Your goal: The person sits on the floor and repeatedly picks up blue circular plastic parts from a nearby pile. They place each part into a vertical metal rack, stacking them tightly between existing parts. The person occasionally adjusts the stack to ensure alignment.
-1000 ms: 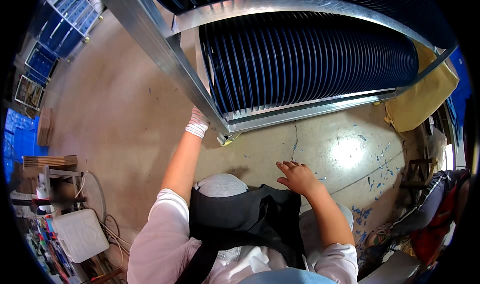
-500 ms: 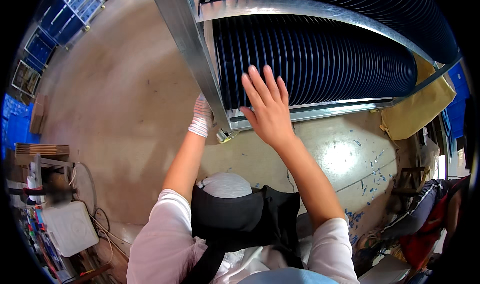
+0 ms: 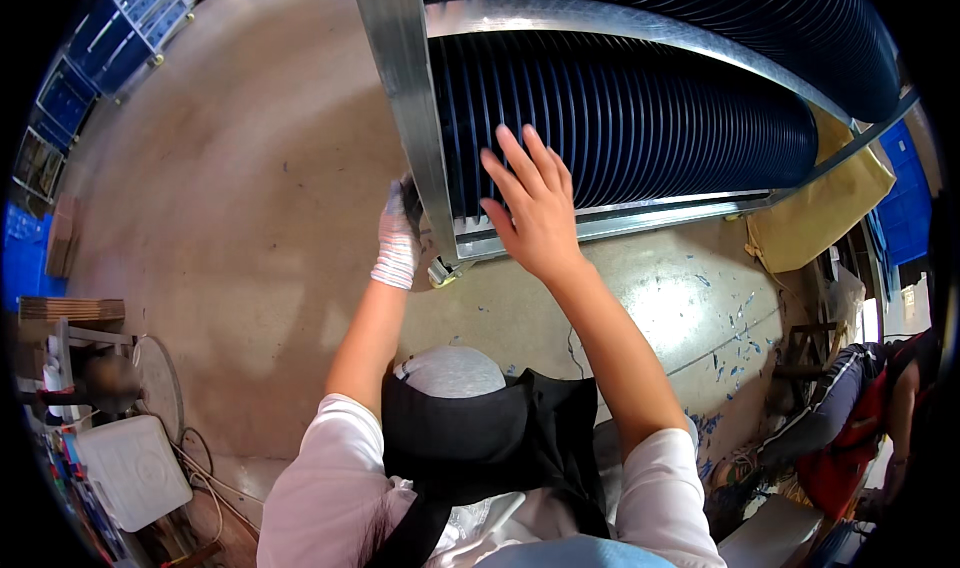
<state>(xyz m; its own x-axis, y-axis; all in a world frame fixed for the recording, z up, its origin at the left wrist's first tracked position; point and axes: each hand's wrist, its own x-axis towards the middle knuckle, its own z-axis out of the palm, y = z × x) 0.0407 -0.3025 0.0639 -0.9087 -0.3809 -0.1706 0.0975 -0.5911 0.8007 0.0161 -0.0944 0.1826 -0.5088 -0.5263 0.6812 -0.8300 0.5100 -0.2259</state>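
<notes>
A metal rack (image 3: 415,108) on wheels stands before me, holding rows of thin dark blue panels (image 3: 620,118) set close together on edge. Bare and open, my right hand (image 3: 537,213) is spread in front of the lower row near its left end, fingers apart; whether it touches the panels I cannot tell. My left hand (image 3: 398,233), in a striped glove with a dark palm side, is up against the outer side of the rack's left corner post. The post side hides most of its fingers. A caster (image 3: 441,272) shows under that corner.
Blue racks (image 3: 120,28) stand far left, with flat cardboard (image 3: 70,309) and a white-lidded box (image 3: 135,468) nearer. At right are a tan sheet (image 3: 820,213), blue crates (image 3: 905,193) and another person (image 3: 850,408). Blue scraps (image 3: 735,343) litter the floor.
The rack's left post has swung a little to the right at its far end. My left hand has risen slightly along the post, showing more of the glove. My right hand stays spread.
</notes>
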